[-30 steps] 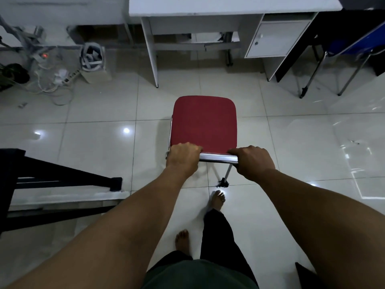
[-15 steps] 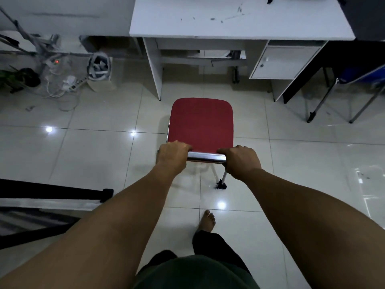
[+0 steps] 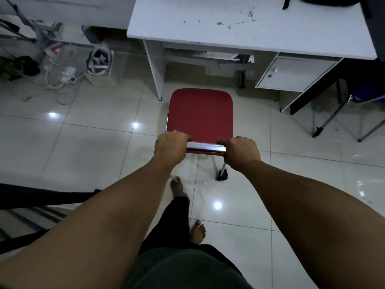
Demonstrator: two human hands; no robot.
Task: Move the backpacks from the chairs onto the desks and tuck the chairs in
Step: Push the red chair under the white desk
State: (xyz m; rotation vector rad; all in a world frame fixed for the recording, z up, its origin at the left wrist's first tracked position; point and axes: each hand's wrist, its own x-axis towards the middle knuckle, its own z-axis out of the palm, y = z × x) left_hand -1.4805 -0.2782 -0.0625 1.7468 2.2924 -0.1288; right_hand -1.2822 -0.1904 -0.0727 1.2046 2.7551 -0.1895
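A red chair (image 3: 200,115) with a chrome back rail stands on the tiled floor, its seat bare and its front edge just short of the white desk (image 3: 239,28). My left hand (image 3: 170,143) grips the left end of the rail. My right hand (image 3: 241,152) grips the right end. A dark backpack (image 3: 325,0) lies on the desk's far right, mostly cut off by the frame's top edge, with a strap hanging near it.
The desk has a cabinet (image 3: 291,74) under its right side and a leg panel (image 3: 155,69) on the left. A blue chair (image 3: 354,109) with metal legs stands to the right. Cables and a power strip (image 3: 70,77) lie at the left. A black frame (image 3: 41,199) is near my left arm.
I have stepped forward, pushing the red chair toward the desk; the gap to the desk's opening has shrunk. Both hands keep their grip on the rail.
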